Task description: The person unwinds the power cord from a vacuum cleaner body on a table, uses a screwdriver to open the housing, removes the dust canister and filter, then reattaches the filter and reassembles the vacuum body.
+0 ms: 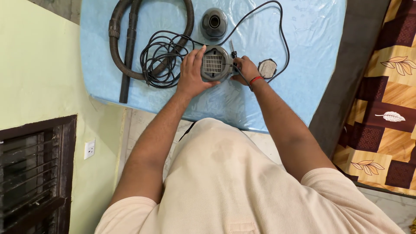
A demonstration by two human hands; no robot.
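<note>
A person's left hand (190, 71) steadies a grey motor housing (215, 63) on the blue table (303, 52); the right hand (245, 69) grips a screwdriver (233, 55) at its edge; unscrewing seems underway; next needs a firm, square turn.

A motor unit (215, 64) is held on the table (303, 65) between the left hand (192, 73) and right hand (245, 69). A coiled cord (160, 60) and hose (130, 43) are laid to its left, a nozzle (213, 24) behind it. A cover (267, 68) is set just right of the right hand.
</note>
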